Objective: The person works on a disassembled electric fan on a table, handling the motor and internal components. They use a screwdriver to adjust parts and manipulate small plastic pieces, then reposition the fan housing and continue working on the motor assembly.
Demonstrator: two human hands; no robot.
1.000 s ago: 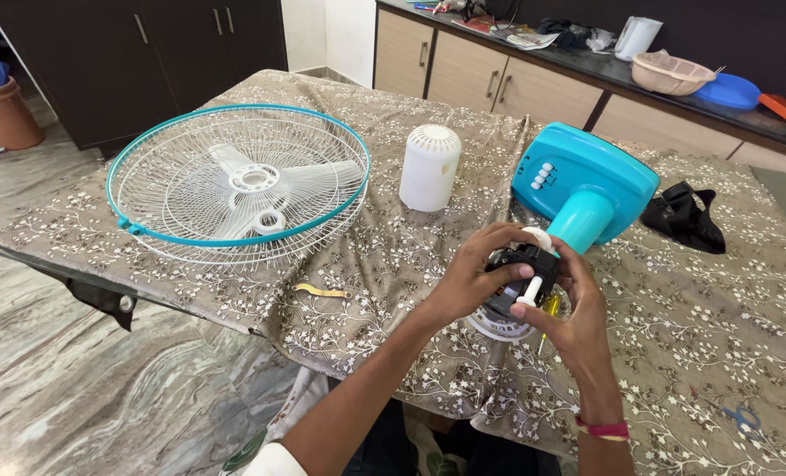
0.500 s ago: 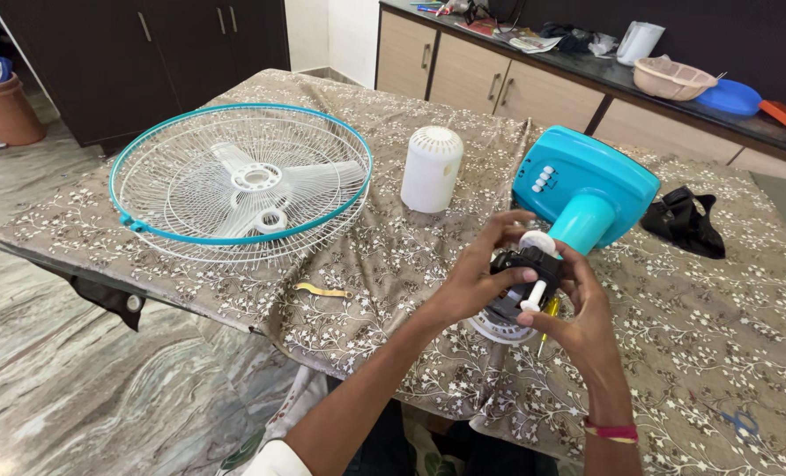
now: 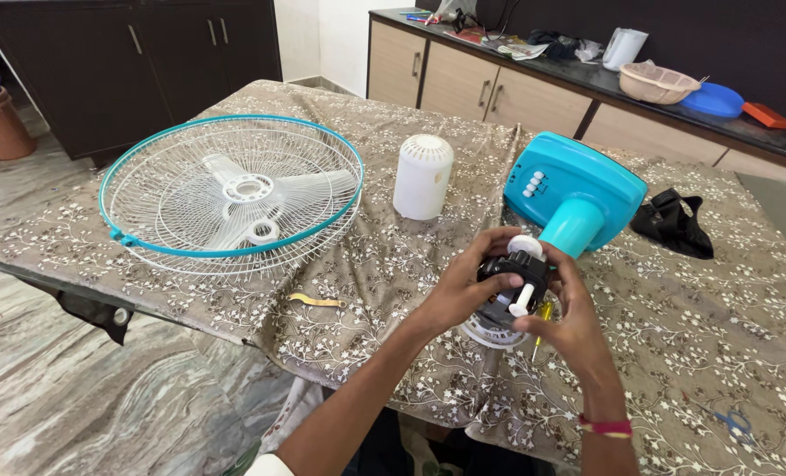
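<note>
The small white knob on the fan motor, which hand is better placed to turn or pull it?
Probably the right. The right hand has its fingertips on the white knob, at the motor's near side. The left hand wraps the black fan motor from the other side, steadying it.

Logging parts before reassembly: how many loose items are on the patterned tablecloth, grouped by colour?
Teal: 2 - fan guard with blades, fan base
White: 1 - cylindrical motor cover
Black: 2 - motor held in left hand and right hand, strap bundle
Brass-coloured: 1 - small metal strip
Total: 6
</note>
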